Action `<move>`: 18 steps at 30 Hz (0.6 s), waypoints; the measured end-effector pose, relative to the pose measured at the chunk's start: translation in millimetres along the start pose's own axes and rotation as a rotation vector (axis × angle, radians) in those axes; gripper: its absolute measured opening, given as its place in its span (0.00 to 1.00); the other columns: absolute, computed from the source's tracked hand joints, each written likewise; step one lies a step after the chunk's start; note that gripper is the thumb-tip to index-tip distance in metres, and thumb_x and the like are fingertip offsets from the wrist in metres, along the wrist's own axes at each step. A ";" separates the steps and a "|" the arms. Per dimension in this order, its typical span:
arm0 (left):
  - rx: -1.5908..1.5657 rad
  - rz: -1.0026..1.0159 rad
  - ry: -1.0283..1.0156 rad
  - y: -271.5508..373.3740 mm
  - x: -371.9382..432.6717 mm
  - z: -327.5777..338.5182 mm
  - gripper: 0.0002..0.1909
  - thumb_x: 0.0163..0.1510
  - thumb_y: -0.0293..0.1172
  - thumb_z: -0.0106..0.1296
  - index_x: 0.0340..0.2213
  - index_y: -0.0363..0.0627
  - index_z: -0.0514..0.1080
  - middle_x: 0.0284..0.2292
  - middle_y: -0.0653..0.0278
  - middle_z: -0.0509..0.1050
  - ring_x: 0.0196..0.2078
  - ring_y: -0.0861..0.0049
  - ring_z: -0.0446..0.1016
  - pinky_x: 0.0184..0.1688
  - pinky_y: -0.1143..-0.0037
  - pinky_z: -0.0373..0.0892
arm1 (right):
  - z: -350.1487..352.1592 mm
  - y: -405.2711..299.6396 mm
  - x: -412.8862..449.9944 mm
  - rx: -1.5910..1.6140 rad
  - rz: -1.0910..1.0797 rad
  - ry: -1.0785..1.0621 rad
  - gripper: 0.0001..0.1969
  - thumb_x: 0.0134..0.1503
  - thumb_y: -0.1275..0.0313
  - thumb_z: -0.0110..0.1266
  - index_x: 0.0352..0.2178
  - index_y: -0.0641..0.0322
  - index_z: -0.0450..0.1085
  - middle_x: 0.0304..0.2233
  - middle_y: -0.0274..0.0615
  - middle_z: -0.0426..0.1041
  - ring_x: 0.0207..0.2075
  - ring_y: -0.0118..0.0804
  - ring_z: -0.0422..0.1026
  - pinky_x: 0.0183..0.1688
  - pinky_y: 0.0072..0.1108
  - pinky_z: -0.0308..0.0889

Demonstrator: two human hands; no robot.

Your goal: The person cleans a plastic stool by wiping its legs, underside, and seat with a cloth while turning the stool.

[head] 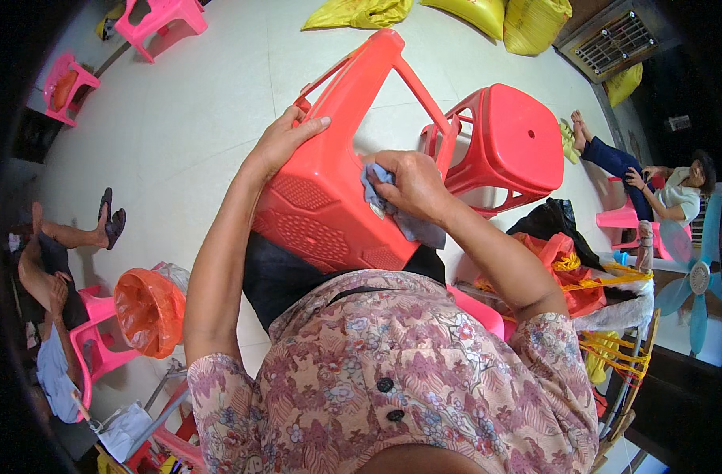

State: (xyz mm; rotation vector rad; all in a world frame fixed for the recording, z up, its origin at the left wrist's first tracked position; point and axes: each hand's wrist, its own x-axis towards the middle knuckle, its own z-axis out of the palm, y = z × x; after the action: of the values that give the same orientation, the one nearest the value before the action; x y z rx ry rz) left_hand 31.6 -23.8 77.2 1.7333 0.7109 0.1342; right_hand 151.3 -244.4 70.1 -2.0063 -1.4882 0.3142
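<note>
A red plastic stool (337, 148) lies tipped on my lap, its patterned seat facing towards me and its legs pointing away. My left hand (284, 139) grips a leg of it, the thumb lying on the outer face. In my right hand (411, 181) is a bunched blue-grey cloth (378, 178), pressed against the stool's side close to the seat edge; part of the cloth hangs down below the fingers. Just beyond, to the right, a second red plastic stool (523, 139) stands upright on the floor.
Seated people are at the far left (59, 278) and far right (651, 183). An orange-lined bin (150, 314) stands at left, a blue fan (699, 278) at right. Yellow sacks (535, 23) lie at the top. A metal frame with yellow straps (615, 278) is near my right elbow.
</note>
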 end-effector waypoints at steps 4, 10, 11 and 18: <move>0.013 0.012 0.006 0.0 -1.5 -2.6 0.24 0.54 0.53 0.54 0.35 0.41 0.68 0.31 0.60 0.73 0.34 0.78 0.72 0.39 0.78 0.68 | 4.2 23.9 -41.2 -0.106 -0.007 -0.074 0.07 0.43 0.71 0.58 0.25 0.60 0.69 0.22 0.50 0.71 0.28 0.56 0.73 0.31 0.41 0.67; 0.020 -0.071 -0.039 3.2 2.9 -8.9 0.28 0.50 0.54 0.57 0.37 0.39 0.68 0.33 0.58 0.74 0.35 0.77 0.73 0.39 0.78 0.69 | 7.6 77.5 -111.9 -0.243 0.007 -0.020 0.06 0.40 0.73 0.58 0.23 0.58 0.69 0.22 0.46 0.72 0.28 0.50 0.73 0.29 0.38 0.68; 0.024 -0.066 -0.052 2.2 7.5 -7.6 0.28 0.50 0.54 0.57 0.37 0.39 0.68 0.33 0.58 0.74 0.35 0.77 0.73 0.39 0.78 0.69 | 7.9 91.5 -126.2 -0.262 0.042 -0.083 0.06 0.41 0.73 0.58 0.22 0.58 0.69 0.22 0.45 0.72 0.28 0.50 0.73 0.30 0.38 0.68; 0.023 -0.029 -0.060 -2.1 17.3 -1.9 0.25 0.52 0.53 0.56 0.35 0.40 0.68 0.31 0.58 0.73 0.32 0.78 0.73 0.37 0.79 0.69 | 7.4 45.3 -97.5 0.224 0.191 0.194 0.07 0.48 0.69 0.60 0.26 0.61 0.71 0.24 0.48 0.71 0.29 0.54 0.72 0.29 0.36 0.66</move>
State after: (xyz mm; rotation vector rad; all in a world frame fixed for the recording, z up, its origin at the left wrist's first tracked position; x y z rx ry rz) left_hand 43.9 -12.9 71.1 1.7410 0.6958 0.0540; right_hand 149.8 -340.3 21.1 -1.9392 -1.0954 0.3382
